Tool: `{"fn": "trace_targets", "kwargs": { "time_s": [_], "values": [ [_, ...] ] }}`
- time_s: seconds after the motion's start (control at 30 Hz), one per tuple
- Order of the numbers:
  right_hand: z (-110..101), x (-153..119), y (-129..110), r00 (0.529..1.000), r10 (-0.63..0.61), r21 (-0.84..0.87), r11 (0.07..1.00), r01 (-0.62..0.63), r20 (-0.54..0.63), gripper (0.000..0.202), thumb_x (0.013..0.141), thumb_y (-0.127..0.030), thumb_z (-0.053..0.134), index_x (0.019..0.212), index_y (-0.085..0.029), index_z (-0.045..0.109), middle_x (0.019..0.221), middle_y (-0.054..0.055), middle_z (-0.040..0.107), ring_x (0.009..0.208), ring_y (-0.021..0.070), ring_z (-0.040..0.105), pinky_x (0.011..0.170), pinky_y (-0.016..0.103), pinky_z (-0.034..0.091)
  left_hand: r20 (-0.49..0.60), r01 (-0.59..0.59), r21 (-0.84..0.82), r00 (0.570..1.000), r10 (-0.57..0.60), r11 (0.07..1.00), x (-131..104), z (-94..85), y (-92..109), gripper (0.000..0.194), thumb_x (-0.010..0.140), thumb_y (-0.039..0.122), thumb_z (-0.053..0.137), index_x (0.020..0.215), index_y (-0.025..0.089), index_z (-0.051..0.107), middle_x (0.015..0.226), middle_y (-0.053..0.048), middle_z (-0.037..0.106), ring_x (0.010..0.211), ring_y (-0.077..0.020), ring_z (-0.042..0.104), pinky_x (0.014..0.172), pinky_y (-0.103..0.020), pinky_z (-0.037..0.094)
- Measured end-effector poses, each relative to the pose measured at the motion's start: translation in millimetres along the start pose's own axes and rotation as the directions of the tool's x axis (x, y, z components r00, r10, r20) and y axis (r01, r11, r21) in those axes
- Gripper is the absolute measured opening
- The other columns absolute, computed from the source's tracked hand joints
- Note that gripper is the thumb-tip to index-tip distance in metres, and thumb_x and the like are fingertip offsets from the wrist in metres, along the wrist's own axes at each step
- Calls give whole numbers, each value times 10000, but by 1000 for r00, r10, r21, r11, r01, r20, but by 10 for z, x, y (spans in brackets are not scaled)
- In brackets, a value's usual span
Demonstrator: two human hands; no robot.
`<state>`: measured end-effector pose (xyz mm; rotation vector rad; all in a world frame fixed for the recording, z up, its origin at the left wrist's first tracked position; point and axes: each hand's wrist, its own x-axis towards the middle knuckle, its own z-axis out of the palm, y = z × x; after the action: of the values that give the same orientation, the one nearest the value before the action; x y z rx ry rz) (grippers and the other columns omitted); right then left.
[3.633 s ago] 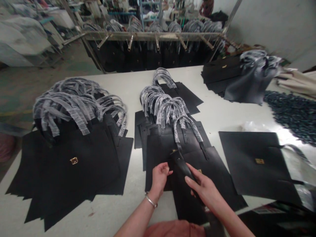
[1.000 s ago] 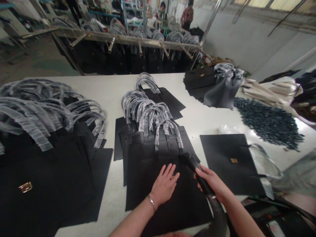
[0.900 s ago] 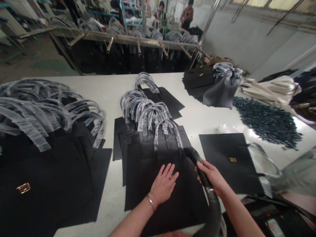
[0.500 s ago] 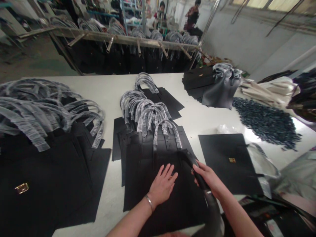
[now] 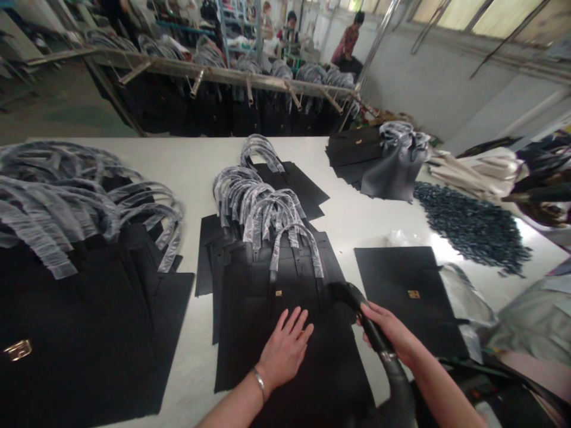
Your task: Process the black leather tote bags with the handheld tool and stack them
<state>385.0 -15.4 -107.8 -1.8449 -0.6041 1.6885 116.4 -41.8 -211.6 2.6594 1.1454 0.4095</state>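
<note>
Gold clasp (image 5: 279, 293) now in view on your top black bag (image 5: 236, 345); it wasn't showing a moment ago.
Bag lies on the overlapping pile on the worktop (image 5: 191, 362), clasp between the legs of its wrapped handle (image 5: 317, 261), just beyond your left fingertips. Your left hand (image 5: 280, 356) is palm down, fingers spread, likely steadying it. Your right hand (image 5: 387, 326) is curled around the black hosed tool (image 5: 373, 333); its head has eased slightly off the handle's right leg. I'd read that as less of the handle base hidden. Can't tell if the head touches the bag.
</note>
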Motion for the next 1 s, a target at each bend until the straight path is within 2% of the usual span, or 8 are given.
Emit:
{"fn": "trace_targets", "kwargs": {
  "time_s": [0.17,0.4,0.6,0.77,0.87,0.93,0.97,1.0],
  "values": [
    [-109,-68,93,998,51,32,998,-52,32,274,825,-440,647,854,-195,527,632,-21,613,378,104,560,335,192,398,2,4,-25,1000,-4,1000,3,12,3,479,932,266,468,1407,228,419,1547,-84,251,1432,-279,176,1154,-484,131],
    [-55,37,70,997,-67,56,996,70,-49,275,833,-456,640,884,-200,556,691,-17,635,435,95,589,380,190,434,-11,13,-35,1000,-13,999,-11,19,5,483,932,261,475,1410,241,410,1549,-72,251,1432,-268,177,1153,-482,142],
    [-43,-180,254,998,33,45,999,-30,-54,355,763,-478,705,948,-204,577,638,-28,629,410,98,572,352,184,407,-29,52,-76,998,-54,996,-19,-19,35,461,923,255,490,1381,236,449,1536,-71,288,1427,-260,199,1154,-474,145],
    [53,-143,172,954,-148,18,987,158,-263,578,700,-462,761,1183,-205,576,637,-39,652,438,117,588,405,212,481,-27,55,-111,998,-59,992,-11,-18,57,423,944,281,459,1365,238,459,1522,-77,317,1423,-267,208,1150,-490,172],
    [-15,-264,171,942,-162,-31,987,160,-294,738,661,-487,786,1285,-182,539,677,-13,689,477,145,617,440,241,514,-57,64,-153,996,-74,986,-62,-74,19,431,929,178,439,1356,229,456,1489,-70,374,1405,-229,263,1145,-451,232],
    [-79,-425,231,956,-140,-69,990,126,-256,799,652,-496,792,1323,-161,517,686,6,706,480,148,616,447,243,512,-139,210,-158,963,-232,965,-145,-157,-48,506,892,73,416,1377,219,421,1470,-84,392,1386,-221,302,1137,-456,259],
    [-99,-512,274,961,-132,-80,990,116,-244,817,655,-497,790,1340,-155,503,689,12,710,486,147,616,455,240,512,-200,330,-171,911,-361,928,-201,-203,-98,536,878,59,427,1391,213,397,1463,-101,391,1376,-237,316,1126,-479,270],
    [-105,-595,324,962,-122,-81,991,105,-245,834,654,-500,790,1351,-151,492,693,17,713,494,149,619,462,240,514,-263,459,-206,825,-501,864,-262,-244,-158,556,868,76,466,1401,206,376,1453,-123,389,1363,-266,328,1109,-509,284]
  ]
}}
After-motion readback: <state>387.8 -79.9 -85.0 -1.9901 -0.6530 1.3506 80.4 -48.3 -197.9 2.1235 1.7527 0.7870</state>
